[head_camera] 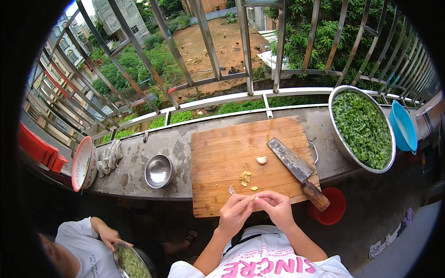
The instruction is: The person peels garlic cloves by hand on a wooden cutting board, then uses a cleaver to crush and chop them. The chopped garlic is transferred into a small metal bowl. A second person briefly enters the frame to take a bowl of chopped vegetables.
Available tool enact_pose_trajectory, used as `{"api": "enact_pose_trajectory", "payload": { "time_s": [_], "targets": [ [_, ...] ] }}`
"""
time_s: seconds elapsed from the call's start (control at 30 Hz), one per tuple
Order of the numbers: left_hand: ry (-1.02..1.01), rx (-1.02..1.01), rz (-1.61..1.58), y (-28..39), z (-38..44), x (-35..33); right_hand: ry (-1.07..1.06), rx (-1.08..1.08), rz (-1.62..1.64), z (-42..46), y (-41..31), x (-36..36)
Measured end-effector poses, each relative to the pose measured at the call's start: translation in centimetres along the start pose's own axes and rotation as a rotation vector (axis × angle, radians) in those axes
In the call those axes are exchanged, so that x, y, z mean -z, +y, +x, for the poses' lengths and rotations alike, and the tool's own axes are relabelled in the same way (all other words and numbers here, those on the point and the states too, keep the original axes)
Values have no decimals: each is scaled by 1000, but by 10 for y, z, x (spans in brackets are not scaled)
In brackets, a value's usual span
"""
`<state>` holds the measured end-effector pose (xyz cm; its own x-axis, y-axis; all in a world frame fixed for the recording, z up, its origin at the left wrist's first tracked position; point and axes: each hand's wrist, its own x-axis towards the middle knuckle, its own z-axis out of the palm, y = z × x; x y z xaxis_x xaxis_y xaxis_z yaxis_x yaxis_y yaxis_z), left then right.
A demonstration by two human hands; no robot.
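Observation:
My left hand [235, 212] and my right hand [276, 207] meet at the near edge of a wooden cutting board [222, 156], their fingertips pinching a small pale piece, apparently garlic [256, 198]. Just beyond the fingers lie yellowish garlic slices [245, 178] and a bit of papery skin [232, 189]. An unpeeled garlic clove [261, 160] rests farther up the board. A cleaver [292, 160] with a worn wooden handle lies on the right side, its handle jutting past the board's near edge. Neither hand touches it.
Chopped greens fill a large metal bowl [393, 153] at right, beside a blue basin [403, 127]. A small steel bowl [158, 171], crumpled cloth [110, 158] and enamel basin [91, 166] stand left. Below are a red bucket [328, 208] and another person [83, 243] holding a bowl. Metal railings rise behind.

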<state>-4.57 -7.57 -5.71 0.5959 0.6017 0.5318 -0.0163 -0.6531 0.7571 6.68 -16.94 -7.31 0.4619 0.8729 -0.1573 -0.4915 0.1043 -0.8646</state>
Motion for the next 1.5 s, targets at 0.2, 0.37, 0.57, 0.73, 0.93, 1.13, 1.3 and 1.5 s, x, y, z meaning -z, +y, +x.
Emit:
{"api": "enact_pose_trajectory", "payload": {
  "time_s": [0.2,0.37,0.57,0.73,0.93,1.13,1.3,1.5],
  "targets": [
    [46,154,-98,0,-1,1,1,8,68,0,-1,1],
    [91,277,-200,-5,-5,1,-30,-101,202,1,-10,0],
    [173,360,-286,-6,0,5,-98,-204,421,3,-6,8],
    [270,350,-140,-22,9,28,-60,-154,426,3,-9,14],
    [94,257,214,-38,13,52,20,-114,395,3,-15,21],
    [-74,266,284,-42,13,53,62,-92,344,3,-19,21],
    [-65,167,398,-49,20,54,113,-84,167,2,-19,19],
    [-16,157,474,-56,26,55,169,34,-159,2,-20,15]
  ]
}}
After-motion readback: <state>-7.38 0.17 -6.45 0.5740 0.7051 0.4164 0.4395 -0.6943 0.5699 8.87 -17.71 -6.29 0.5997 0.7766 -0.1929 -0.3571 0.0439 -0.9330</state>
